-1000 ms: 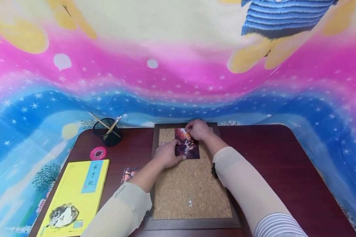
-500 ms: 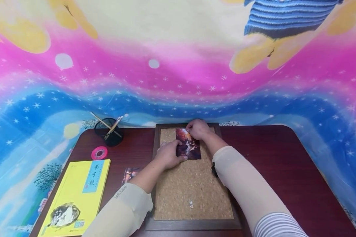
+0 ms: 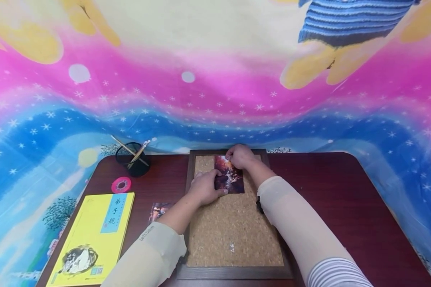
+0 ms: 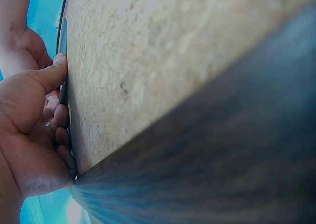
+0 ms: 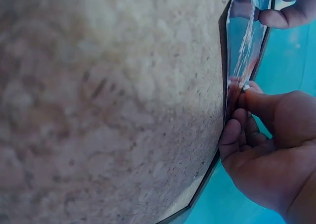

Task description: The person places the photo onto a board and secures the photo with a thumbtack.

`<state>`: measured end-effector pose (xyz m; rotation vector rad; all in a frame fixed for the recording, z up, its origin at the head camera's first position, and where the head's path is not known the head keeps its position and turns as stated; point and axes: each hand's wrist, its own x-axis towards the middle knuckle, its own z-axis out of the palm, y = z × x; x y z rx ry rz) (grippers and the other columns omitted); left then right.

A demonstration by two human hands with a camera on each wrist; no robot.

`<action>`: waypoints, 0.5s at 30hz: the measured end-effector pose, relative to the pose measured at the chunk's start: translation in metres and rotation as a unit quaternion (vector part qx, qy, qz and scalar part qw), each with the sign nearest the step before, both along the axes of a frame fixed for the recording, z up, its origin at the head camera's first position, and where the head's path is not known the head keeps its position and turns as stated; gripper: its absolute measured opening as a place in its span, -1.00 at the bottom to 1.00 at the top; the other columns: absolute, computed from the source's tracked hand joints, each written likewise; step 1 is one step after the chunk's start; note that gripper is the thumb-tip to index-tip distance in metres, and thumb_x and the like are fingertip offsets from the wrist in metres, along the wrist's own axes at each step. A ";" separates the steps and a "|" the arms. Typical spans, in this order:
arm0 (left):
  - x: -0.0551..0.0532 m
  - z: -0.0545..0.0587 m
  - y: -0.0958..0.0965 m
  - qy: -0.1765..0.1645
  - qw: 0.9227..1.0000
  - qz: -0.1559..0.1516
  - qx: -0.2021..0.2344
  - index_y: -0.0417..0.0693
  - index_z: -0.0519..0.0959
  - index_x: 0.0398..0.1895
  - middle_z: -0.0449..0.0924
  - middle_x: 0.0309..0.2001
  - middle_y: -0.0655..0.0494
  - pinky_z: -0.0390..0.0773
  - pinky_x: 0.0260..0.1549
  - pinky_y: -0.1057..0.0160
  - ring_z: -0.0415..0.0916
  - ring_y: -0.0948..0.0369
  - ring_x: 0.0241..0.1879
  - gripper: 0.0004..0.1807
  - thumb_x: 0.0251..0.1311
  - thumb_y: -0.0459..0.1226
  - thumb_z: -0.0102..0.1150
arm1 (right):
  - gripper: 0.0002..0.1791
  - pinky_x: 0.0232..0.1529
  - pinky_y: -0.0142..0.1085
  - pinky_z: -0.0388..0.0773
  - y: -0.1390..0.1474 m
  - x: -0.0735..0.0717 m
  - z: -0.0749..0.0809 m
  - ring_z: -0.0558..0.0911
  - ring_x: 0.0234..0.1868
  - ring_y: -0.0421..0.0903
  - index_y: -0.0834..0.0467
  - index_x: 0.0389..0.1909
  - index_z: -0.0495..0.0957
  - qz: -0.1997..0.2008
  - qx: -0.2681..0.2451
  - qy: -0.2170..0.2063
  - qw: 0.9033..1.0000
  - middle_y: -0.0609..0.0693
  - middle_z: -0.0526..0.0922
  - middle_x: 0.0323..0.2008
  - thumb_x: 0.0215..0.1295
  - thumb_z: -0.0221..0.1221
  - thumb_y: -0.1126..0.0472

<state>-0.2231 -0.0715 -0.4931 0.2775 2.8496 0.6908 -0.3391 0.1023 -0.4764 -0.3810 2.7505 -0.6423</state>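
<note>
A framed cork board [image 3: 237, 223] lies on the dark red table, with a photo [image 3: 233, 181] in dark and orange tones flat on its upper part. My left hand [image 3: 202, 188] rests at the photo's left edge, thumb and fingers spread and pressing it to the cork. At the photo's top right, my right hand [image 3: 241, 156] pinches a small whitish push pin [image 5: 246, 87] between thumb and fingers, its point end hidden. Both hands also show along the board in the left wrist view, the left one [image 4: 34, 125] in front.
A small clear cluster [image 3: 232, 248] lies low on the cork. Left of the board is a second photo [image 3: 159, 210], partly under the left forearm. Further left are a yellow book [image 3: 93, 231], a pink tape roll [image 3: 121, 184] and a black mesh pen holder [image 3: 138, 167]. A patterned cloth [image 3: 215, 99] hangs behind.
Both hands keep their places on the photo. The whole view has shifted slightly to the left, so everything sits a little further right in the picture.
</note>
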 end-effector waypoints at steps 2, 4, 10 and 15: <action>0.000 0.000 0.000 -0.001 1.000 0.000 0.001 0.10 0.49 0.33 0.59 0.28 0.00 0.46 0.11 -0.14 0.46 -0.05 0.14 -0.31 0.22 0.16 0.41 | -0.73 0.19 -0.10 0.55 0.000 0.000 0.000 0.64 0.13 0.03 0.08 0.05 0.74 -0.001 0.001 -0.002 1.000 0.02 0.72 0.06 0.57 0.10 0.14; 0.000 0.000 0.000 -0.001 1.000 0.001 0.001 0.10 0.49 0.33 0.59 0.28 -0.01 0.45 0.11 -0.14 0.46 -0.05 0.13 -0.31 0.22 0.16 0.41 | -0.72 0.20 -0.10 0.54 -0.001 -0.001 0.000 0.63 0.14 0.03 0.08 0.06 0.74 -0.001 0.001 -0.003 1.000 0.02 0.72 0.07 0.57 0.10 0.13; 0.000 -0.001 -0.001 -0.001 1.000 -0.002 -0.003 0.09 0.49 0.33 0.60 0.27 0.00 0.47 0.07 -0.14 0.46 -0.05 0.11 -0.29 0.21 0.18 0.41 | -0.71 0.18 -0.09 0.56 0.000 -0.002 -0.004 0.64 0.11 0.02 0.09 0.08 0.72 0.003 -0.002 -0.008 1.000 0.04 0.70 0.06 0.60 0.09 0.09; 0.000 -0.001 -0.001 -0.002 1.000 -0.004 -0.005 0.09 0.48 0.36 0.59 0.28 0.01 0.47 0.08 -0.12 0.46 -0.03 0.10 -0.28 0.22 0.19 0.40 | -0.68 0.21 -0.09 0.55 0.002 -0.004 -0.005 0.65 0.12 0.03 0.14 0.09 0.72 0.015 -0.003 0.000 1.000 0.06 0.72 0.05 0.60 0.08 0.08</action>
